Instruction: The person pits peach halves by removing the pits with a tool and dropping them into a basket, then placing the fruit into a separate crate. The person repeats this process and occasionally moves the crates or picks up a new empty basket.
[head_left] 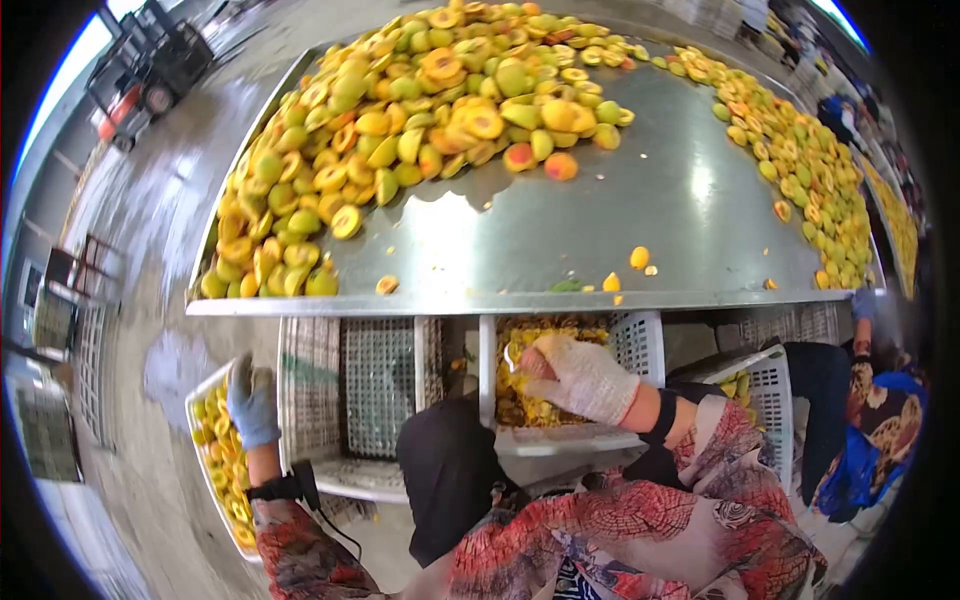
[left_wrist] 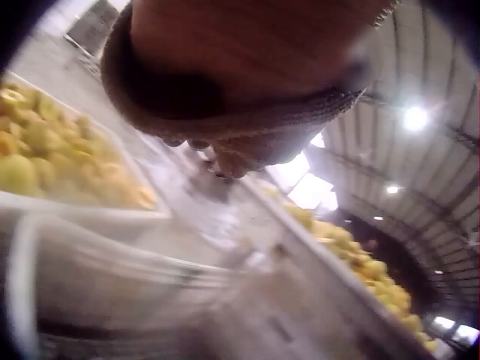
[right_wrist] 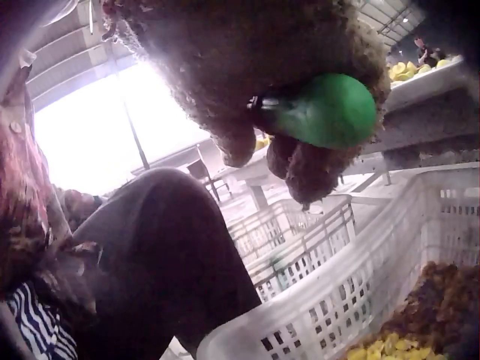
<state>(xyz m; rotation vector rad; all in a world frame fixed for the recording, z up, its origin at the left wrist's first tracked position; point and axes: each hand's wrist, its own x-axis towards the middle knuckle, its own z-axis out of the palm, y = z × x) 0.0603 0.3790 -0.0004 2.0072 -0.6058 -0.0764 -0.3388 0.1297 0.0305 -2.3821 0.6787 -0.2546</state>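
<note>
My right hand (head_left: 585, 378), in a pale knitted glove, grips a tool with a rounded green handle (right_wrist: 334, 112) and a dark metal collar. Its working end is hidden by the hand. Below that hand, a white crate (right_wrist: 300, 330) contains brown and yellow fruit scraps (right_wrist: 439, 300). At the left, my gloved left hand (head_left: 254, 402) is raised beside a white crate of yellow peach halves (head_left: 215, 440), its fingers loosely extended and no fruit showing in them. In the left wrist view the glove (left_wrist: 240, 124) hides most of the fingers.
A metal table (head_left: 600, 220) bears a large heap of halved peaches (head_left: 400, 110), and another pile (head_left: 800, 170) lines its right side. Between my hands stands a grey-white slatted crate (head_left: 310, 400). Another person (head_left: 880, 430) sits at the right; a forklift (head_left: 150, 75) stands far left.
</note>
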